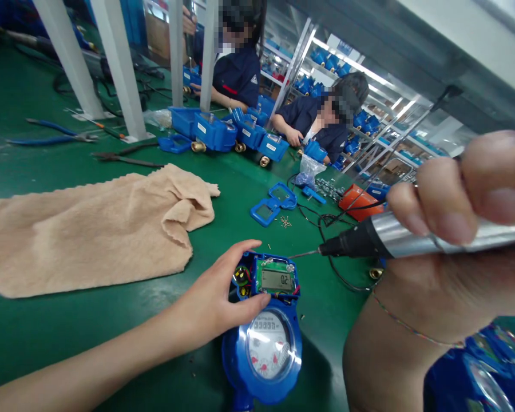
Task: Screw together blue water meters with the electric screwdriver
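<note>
Nearest: right hand (pixel 450 229), fingers clenched around the silver barrel of an electric screwdriver (pixel 395 232), thin bit (pixel 306 253) angled low toward the open head of a blue water meter (pixel 261 355), tip just short of the housing rim. Left hand (pixel 217 292) grasping that meter from the side, thumb across the lower edge of the green circuit board (pixel 277 276), small LCD apparently reading 02 (digits slightly soft). Meter lying on the green bench mat (pixel 68 349), dial facing up, directly below the hands.

Risk, by judgement: bit skidding off a screw head onto the board, owing to the shallow angle; scored traces or a knocked component as likely results. Second risk: thumb near the bit's line, skin exposed to any slip. Thin coloured wires (pixel 242 276) beside the board, open to pinching.

Farther out: black cable (pixel 326 229) looping across the mat, liable to snag the screwdriver; loose screws (pixel 285 222) beside blue cover frames (pixel 271 203), easily swept into the open housing. To the left, a beige towel (pixel 81 229) and pliers (pixel 126 157). Far end: blue meter bodies with brass fittings (pixel 214 134) in a row, one co-worker (pixel 317 123) and another co-worker (pixel 236 74) seated beyond
</note>
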A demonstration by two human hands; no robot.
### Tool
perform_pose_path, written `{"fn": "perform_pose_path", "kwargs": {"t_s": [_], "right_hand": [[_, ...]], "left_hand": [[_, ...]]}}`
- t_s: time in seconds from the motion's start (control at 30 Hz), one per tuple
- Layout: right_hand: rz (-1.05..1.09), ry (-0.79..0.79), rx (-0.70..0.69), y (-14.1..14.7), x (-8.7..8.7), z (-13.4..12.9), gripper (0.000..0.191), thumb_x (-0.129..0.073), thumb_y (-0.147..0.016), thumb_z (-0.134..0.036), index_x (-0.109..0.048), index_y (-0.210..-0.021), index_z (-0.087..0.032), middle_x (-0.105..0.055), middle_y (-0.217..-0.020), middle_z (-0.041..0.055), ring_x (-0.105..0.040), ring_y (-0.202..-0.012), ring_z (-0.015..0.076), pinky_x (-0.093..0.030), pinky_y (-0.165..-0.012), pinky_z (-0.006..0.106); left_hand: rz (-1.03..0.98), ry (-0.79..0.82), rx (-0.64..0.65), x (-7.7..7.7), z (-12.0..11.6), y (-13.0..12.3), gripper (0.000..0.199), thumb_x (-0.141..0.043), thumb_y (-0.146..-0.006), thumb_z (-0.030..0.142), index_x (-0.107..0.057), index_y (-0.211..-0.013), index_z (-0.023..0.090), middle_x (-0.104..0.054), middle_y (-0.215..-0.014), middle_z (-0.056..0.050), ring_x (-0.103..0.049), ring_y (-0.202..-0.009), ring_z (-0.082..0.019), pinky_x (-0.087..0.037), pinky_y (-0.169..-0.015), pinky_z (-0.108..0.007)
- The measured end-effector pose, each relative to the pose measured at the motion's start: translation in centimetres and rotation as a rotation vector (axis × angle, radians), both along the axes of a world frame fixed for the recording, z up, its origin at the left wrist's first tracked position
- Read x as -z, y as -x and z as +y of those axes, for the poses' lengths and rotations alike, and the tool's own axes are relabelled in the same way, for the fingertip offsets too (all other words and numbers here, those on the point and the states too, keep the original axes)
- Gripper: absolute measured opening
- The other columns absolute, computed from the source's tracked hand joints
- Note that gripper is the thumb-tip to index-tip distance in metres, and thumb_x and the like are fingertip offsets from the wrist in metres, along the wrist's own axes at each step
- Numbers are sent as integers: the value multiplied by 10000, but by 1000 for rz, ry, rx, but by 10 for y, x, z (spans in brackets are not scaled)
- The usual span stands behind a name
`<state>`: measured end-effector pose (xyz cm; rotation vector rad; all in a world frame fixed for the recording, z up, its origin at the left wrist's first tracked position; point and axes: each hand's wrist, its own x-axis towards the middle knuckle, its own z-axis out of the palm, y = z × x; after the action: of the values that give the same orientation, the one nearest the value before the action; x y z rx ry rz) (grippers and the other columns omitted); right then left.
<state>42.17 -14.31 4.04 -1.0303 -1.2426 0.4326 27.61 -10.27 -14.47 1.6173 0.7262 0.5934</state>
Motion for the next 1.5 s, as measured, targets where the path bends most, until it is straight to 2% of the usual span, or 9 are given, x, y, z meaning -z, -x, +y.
{"fn": "perform_pose_path", "kwargs": {"t_s": [0.17,0.3,0.4,0.63,0.8,0.97,1.07,1.27,1.5], "right_hand": [[125,-13,-83,22,7,39,256,-645,-823,-481,-567,-739,-253,-381,-455,-66,-277,-340,105,-240,-328,288],[37,9,-180,24,20,43,151,-619,-807,-471,-613,-851,-327,-356,-454,-52,-290,-331,122,-254,-323,289],[-75,-45,-232,24,26,43,166,-640,-785,-478,-615,-934,-409,-325,-491,-45,-293,-355,113,-298,-348,256],[-57,90,-210,28,25,47,259,-649,-789,-549,-627,-998,-398,-277,-389,-73,-263,-256,109,-264,-267,268],[-119,28,-231,24,25,45,278,-674,-806,-560,-633,-1020,-388,-345,-460,-60,-339,-301,93,-297,-307,266],[-87,204,-165,30,18,47,216,-667,-837,-513,-648,-997,-368,-273,-365,-85,-271,-221,96,-249,-248,264],[-82,176,-131,30,17,48,215,-691,-822,-512,-648,-964,-356,-269,-356,-90,-270,-217,100,-262,-246,264],[-130,84,-172,24,23,48,275,-759,-781,-471,-630,-996,-359,-289,-422,-92,-308,-269,86,-300,-291,251],[-94,201,-158,30,17,51,201,-701,-819,-463,-644,-989,-373,-243,-351,-99,-261,-202,88,-227,-239,257]], "left_hand": [[-10,36,-68,5,-3,-6,705,-701,-702,425,-450,-1334,239,-589,-1284,-104,-573,-1159,-315,-429,-1041,-472],[8,72,-88,3,-4,-9,646,-669,-677,371,-475,-1275,225,-615,-1209,-96,-598,-1089,-289,-459,-990,-456],[11,96,-85,2,-4,-9,629,-658,-671,366,-477,-1259,237,-615,-1204,-87,-601,-1075,-282,-460,-980,-445],[17,81,-78,2,-4,-9,601,-653,-669,361,-486,-1234,242,-605,-1181,-79,-588,-1077,-275,-447,-975,-440],[22,87,-69,2,-3,-9,604,-658,-672,361,-472,-1234,241,-600,-1188,-80,-582,-1083,-273,-443,-977,-440],[22,85,-70,4,-4,-9,613,-652,-681,380,-468,-1251,251,-605,-1192,-74,-587,-1078,-271,-446,-974,-439],[6,90,-86,5,-6,-10,601,-643,-680,376,-474,-1243,252,-619,-1176,-68,-599,-1058,-263,-461,-954,-419],[3,103,-91,5,-7,-10,614,-640,-673,370,-470,-1252,258,-624,-1184,-63,-605,-1062,-259,-464,-953,-406],[19,121,-110,-1,-5,-10,598,-631,-662,377,-494,-1230,255,-624,-1156,-60,-608,-1039,-255,-466,-941,-401]]}}
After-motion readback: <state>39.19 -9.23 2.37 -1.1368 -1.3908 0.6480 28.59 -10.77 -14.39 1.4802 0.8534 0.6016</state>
